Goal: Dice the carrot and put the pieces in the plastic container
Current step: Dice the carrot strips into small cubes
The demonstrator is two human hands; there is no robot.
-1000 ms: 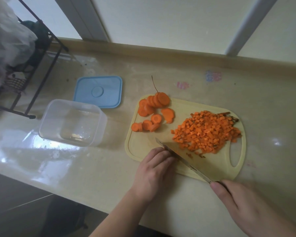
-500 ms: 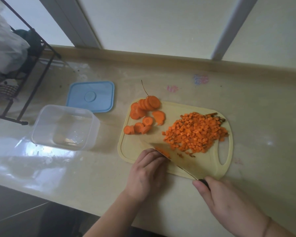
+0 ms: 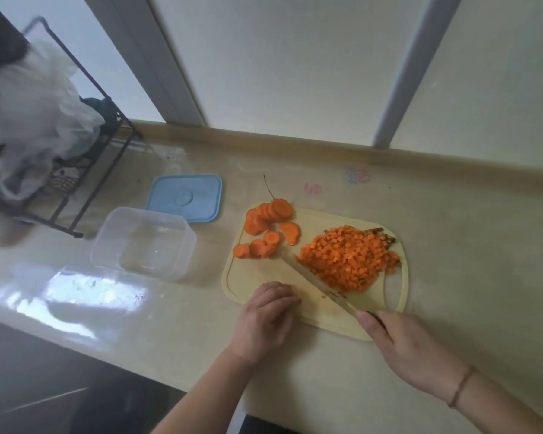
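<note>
A heap of diced carrot lies on the right half of the pale yellow cutting board. Several round carrot slices sit at the board's far left corner. My right hand grips the handle of a knife, whose blade lies flat-angled against the near left side of the heap. My left hand rests on the board's near left edge with fingers curled under; nothing shows in it. The clear plastic container stands empty to the left of the board.
The container's blue lid lies flat behind it. A black wire rack with a white plastic bag stands at the far left. The counter's front edge runs close below my hands; a wall and window frame rise behind.
The knife blade has swept right and away from my left hand, up against the diced heap. The small orange pieces beside my left fingers are gone, and those fingers have curled in.
</note>
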